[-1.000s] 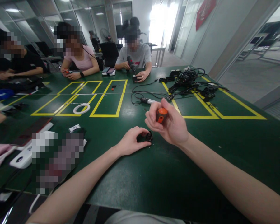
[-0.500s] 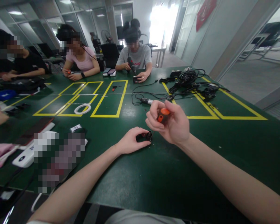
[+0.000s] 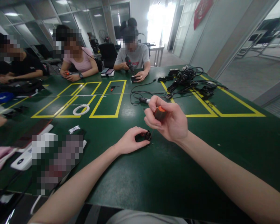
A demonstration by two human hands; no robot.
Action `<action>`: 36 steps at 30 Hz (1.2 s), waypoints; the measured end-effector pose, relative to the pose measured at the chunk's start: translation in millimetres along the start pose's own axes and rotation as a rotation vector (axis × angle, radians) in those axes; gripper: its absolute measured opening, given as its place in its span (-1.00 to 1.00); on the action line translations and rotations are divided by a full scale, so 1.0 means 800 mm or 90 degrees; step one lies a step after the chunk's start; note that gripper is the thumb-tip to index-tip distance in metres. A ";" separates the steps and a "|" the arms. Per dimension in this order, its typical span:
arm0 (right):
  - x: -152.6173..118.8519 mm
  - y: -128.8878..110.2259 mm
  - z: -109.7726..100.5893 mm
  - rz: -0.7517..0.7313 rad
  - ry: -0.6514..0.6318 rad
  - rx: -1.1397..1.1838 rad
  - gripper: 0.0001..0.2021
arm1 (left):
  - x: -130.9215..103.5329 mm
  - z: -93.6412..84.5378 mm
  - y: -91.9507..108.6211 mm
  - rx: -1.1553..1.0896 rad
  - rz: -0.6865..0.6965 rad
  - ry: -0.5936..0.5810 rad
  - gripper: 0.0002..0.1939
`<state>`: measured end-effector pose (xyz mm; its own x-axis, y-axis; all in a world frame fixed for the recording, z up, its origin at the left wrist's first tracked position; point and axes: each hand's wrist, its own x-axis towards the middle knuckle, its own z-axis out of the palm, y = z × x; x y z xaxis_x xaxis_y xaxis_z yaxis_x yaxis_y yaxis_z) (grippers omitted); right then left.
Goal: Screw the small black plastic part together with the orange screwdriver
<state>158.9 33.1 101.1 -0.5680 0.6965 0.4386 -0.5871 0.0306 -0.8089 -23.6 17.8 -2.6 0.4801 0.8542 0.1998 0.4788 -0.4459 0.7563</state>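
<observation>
My left hand (image 3: 132, 140) rests on the green table, its thumb and fingers pinching a small black part (image 3: 147, 135) that has a short round tube standing up from it. What exactly the part is, I cannot make out. Just above and to the right, my right hand (image 3: 169, 119) is closed around the orange and dark grey handle of a screwdriver (image 3: 160, 114). Its thin shaft points down toward the black part, and whether the tip touches is too small to tell. Tiny bits lie on the table beside the part.
Black cables (image 3: 185, 79) lie tangled at the far right. A white tape roll (image 3: 81, 109) sits inside yellow tape lines. A white power bank (image 3: 25, 157) and phones lie at left. Across the table, a person in grey holds a power drill (image 3: 129, 64); other people sit further left.
My right hand has turned, so the screwdriver handle stands at another angle and its thin shaft now shows near the black part. My left hand keeps its pinch.
</observation>
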 end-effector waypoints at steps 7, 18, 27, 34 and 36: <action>0.002 -0.001 -0.002 0.017 -0.016 -0.017 -0.49 | 0.000 0.000 0.001 0.003 0.000 0.000 -0.68; 0.002 -0.001 -0.002 0.011 -0.013 -0.017 -0.52 | 0.000 -0.001 0.001 0.004 -0.001 -0.006 -0.68; 0.002 0.002 -0.001 -0.006 0.011 0.015 -0.60 | 0.001 0.000 0.001 0.020 0.008 -0.007 -0.70; 0.004 -0.002 -0.006 0.019 -0.001 0.027 -0.49 | 0.000 0.001 0.000 0.026 0.010 0.000 -0.67; 0.002 -0.002 -0.006 0.019 -0.006 0.037 -0.54 | 0.000 0.002 -0.001 0.026 0.015 0.000 -0.67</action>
<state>161.9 37.4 101.1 -0.5904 0.6899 0.4189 -0.6029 -0.0319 -0.7972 -23.0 17.6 -3.7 0.4911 0.8437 0.2170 0.4973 -0.4760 0.7253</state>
